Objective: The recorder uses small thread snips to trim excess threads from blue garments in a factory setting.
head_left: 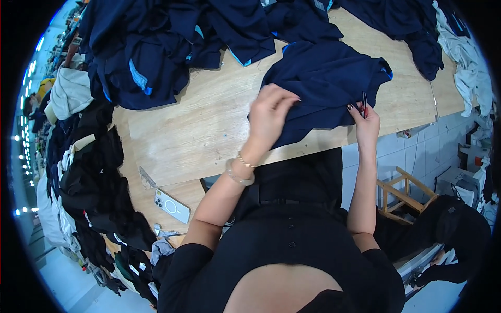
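A dark navy garment (326, 78) with bright blue edging lies crumpled on the wooden table (172, 135) in front of me. Over its left part hovers my left hand (267, 116), thumb and fingers pinched together; whatever is between the fingertips is too small to make out. At the garment's right near edge is my right hand (367, 125), its fingers closed round small thread snips (365, 107) with red on the handle and dark blades pointing away from me. Its thumb and fingertip touch the cloth there.
Navy garments (172, 47) with blue trim are heaped at the far left, with more (402, 26) at far right. Black clothing (99, 182) lines the table's left side. A phone (172, 205) lies at the near left. A wooden stool (404, 195) and another person (454, 235) are at right.
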Demonstrator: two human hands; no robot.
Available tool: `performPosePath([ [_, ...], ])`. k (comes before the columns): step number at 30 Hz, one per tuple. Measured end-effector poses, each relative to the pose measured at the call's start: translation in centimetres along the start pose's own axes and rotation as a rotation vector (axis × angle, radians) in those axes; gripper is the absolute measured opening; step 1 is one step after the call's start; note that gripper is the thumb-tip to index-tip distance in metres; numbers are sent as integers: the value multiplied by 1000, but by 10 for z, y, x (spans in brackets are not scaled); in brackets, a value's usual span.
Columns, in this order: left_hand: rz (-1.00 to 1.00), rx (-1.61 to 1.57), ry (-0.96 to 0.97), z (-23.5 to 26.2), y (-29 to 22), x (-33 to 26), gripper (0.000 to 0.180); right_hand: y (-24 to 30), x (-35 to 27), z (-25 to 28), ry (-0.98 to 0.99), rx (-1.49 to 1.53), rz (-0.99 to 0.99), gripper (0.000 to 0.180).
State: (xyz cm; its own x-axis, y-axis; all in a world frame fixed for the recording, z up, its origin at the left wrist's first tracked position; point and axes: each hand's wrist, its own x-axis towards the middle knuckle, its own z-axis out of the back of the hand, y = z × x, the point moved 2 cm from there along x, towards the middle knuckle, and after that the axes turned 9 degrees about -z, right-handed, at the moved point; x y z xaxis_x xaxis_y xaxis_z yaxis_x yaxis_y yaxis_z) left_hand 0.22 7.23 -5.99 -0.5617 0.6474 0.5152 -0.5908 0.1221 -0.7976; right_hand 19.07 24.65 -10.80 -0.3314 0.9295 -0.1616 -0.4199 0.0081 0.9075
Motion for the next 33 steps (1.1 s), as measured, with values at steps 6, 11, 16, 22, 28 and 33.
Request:
performPosePath([
  [6, 197, -62, -331, 79, 23, 0, 12, -7, 6, 3, -19, 8, 16, 16],
  [11, 173, 134, -407, 97, 23, -6, 40, -3, 6, 8, 10, -18, -19, 13],
  [16, 89, 590, 292, 43, 14, -31, 45, 38, -5, 30, 110, 426, -172, 20],
  [22, 199, 310, 117, 41, 17, -35, 18, 44, 30, 83, 31, 588, 23, 19],
  [28, 146, 172, 45, 52, -5, -27, 17, 42, 47, 90, -101, 549, 63, 19],
  [33, 585, 82, 63, 40, 15, -48, 9, 162, 50, 35, -96, 550, 329, 20],
])
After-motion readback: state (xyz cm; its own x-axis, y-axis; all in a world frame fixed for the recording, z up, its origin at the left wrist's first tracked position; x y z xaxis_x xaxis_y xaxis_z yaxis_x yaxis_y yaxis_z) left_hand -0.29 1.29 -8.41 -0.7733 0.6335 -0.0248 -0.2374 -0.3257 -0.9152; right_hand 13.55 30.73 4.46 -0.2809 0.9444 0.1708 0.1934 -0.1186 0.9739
